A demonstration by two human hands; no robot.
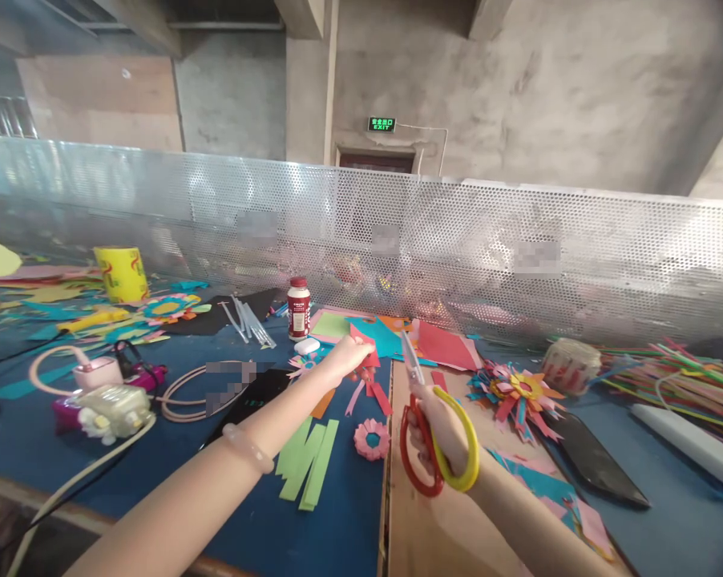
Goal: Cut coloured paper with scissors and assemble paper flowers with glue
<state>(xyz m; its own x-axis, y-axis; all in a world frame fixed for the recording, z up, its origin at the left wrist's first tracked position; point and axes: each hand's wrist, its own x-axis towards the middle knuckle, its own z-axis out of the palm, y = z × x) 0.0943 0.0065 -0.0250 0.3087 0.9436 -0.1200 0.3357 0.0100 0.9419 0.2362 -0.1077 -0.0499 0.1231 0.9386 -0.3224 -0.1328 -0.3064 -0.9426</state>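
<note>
Bare left forearm stretches pretty far forward from the lower left, left hand kinda bunched in a pinch. Bare right forearm angles in lower right, right hand curled in a grip.

We hold a pair of scissors with one red and one yellow handle loop, raised and slanting, its silver blades pointing away from us. Left of the blades and apart from them, we pinch a small piece of red paper, flat-coloured and partly covered, its lower edge hard to make out.
</note>
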